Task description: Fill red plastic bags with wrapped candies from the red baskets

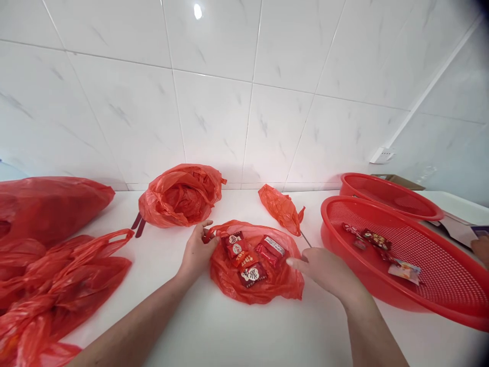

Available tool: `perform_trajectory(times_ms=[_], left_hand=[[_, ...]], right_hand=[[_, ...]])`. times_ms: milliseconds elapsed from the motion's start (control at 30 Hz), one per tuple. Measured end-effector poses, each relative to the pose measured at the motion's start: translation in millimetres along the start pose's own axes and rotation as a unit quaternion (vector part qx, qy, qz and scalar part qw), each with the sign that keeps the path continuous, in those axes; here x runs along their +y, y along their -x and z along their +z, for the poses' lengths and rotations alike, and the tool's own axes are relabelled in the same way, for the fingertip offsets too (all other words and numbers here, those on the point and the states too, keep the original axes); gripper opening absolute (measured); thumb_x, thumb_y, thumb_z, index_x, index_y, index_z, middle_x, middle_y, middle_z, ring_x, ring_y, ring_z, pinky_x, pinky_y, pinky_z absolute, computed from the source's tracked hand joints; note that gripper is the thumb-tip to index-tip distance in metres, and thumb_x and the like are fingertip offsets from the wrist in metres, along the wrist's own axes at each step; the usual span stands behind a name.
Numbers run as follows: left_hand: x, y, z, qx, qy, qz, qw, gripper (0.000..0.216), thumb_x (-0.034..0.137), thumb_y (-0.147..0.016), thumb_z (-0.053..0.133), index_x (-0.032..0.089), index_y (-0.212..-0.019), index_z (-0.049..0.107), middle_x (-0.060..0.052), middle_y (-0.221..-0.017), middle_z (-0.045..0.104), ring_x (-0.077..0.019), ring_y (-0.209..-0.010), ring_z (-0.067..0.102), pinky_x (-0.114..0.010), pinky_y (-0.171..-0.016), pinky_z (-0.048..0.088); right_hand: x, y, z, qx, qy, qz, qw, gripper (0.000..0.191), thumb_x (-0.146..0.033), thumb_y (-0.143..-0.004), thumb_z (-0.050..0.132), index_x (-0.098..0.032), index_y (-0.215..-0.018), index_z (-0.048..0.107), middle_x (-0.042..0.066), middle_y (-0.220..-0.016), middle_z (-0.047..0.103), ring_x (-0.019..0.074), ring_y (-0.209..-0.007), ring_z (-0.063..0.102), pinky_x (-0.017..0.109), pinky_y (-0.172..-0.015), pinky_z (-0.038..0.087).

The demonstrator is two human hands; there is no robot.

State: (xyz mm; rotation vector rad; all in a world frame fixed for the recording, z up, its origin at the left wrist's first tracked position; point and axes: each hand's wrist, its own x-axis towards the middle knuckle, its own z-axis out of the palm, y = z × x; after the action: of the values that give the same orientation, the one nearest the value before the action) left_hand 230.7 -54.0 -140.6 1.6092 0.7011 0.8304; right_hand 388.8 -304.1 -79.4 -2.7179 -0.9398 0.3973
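An open red plastic bag (225,290) lies on the white table in front of me, with several wrapped snacks (252,274) inside, in dark red and bright red wrappers. My left hand (198,250) pinches the bag's left rim between thumb and fingers. At the bag's right edge is my right hand (324,267), its thumb reaching over the rim; its other fingers are mostly hidden. A thin dark rod (305,239) shows just beyond that hand, and I cannot tell whether the hand touches it. Behind it lies a crumpled red plastic bag (281,208).
Filled red bags (76,285) crowd the left side. A bundle of red bags (179,196) sits by the wall, two dark strips (139,224) poking out. At right stand a red basket (367,275) with a few snacks and another red basket (393,196). Another person's hand (480,248) shows far right.
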Motion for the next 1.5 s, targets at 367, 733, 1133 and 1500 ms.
perform_trajectory(times_ms=[367, 733, 1133, 1500], left_hand=[[48, -6, -17, -0.016, 0.213, 0.003, 0.977, 0.039, 0.034, -0.067, 0.076, 0.016, -0.096, 0.057, 0.000, -0.074, 0.066, -0.0110, -0.063, 0.061, -0.021, -0.059, 0.047], [127, 10, -25, -0.044, 0.252, 0.123, 0.959, 0.026, 0.022, -0.069, 0.074, 0.021, -0.093, 0.063, 0.001, -0.075, 0.064, -0.0125, -0.076, 0.062, -0.023, -0.068, 0.050], [118, 48, 26, -0.256, 0.110, 0.111, 0.954, 0.009, 0.024, -0.080, 0.064, 0.020, -0.088, 0.064, -0.004, -0.084, 0.065, -0.0167, -0.078, 0.062, -0.030, -0.068, 0.051], [120, 60, 38, -0.207, 0.014, 0.165, 0.964, 0.010, 0.018, -0.078, 0.060, 0.020, -0.068, 0.057, 0.001, -0.072, 0.055, -0.0107, -0.058, 0.053, -0.024, -0.053, 0.045]], right_hand=[[1, -13, -4, 0.222, -0.607, -0.191, 0.739, 0.017, -0.034, -0.082, 0.059, -0.019, -0.072, 0.057, -0.002, -0.069, 0.054, 0.0099, -0.059, 0.047, 0.022, -0.053, 0.038], [-4, -14, -9, 0.202, -0.771, -0.169, 0.579, 0.017, -0.033, -0.081, 0.065, -0.029, -0.093, 0.054, 0.001, -0.100, 0.065, 0.0183, -0.095, 0.063, 0.036, -0.078, 0.051], [-37, -8, 20, -0.088, -0.765, -0.170, 0.615, 0.038, -0.059, -0.086, 0.046, -0.023, -0.084, 0.058, -0.008, -0.036, 0.039, 0.0065, -0.030, 0.022, 0.020, -0.034, 0.019], [-48, 9, 15, -0.133, -0.637, -0.284, 0.704, 0.063, -0.043, -0.077, 0.069, -0.027, -0.133, 0.044, -0.009, -0.048, 0.051, 0.0071, -0.041, 0.045, 0.020, -0.048, 0.034]])
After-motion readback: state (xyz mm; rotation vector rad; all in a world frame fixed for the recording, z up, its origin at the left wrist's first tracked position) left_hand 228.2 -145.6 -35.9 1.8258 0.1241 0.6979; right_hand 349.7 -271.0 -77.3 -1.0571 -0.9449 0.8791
